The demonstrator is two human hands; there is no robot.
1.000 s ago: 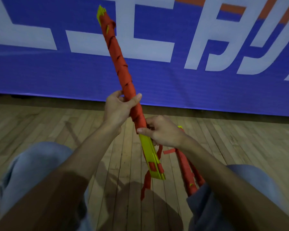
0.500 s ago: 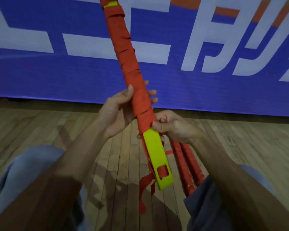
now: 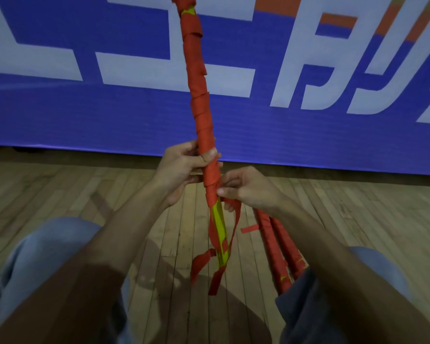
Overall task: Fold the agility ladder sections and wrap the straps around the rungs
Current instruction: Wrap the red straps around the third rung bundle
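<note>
Rung bundle [image 3: 200, 108]: top ran past the upper edge.
My left hand [image 3: 180, 167]: fingers mostly behind it.
Floor bundles [image 3: 281, 256]: upper ends under my right forearm [image 3: 320, 234].

The only lettering in here is on the blue banner [image 3: 109, 125] hung along the wall above the wooden floor. It shows huge, blocky white strokes [image 3: 236, 80], cut off by the top of the view. Left of the middle they form level bars joined by an upright stem, and the wrapped rung [image 3: 199, 95] stands straight across them. Further right comes a tall leaning upright [image 3: 288, 70] with a hooked, boxy stroke beside it, then slanted strokes at the far edge. They look like the lower halves of big characters, but none can be read as a whole word or name.
</note>
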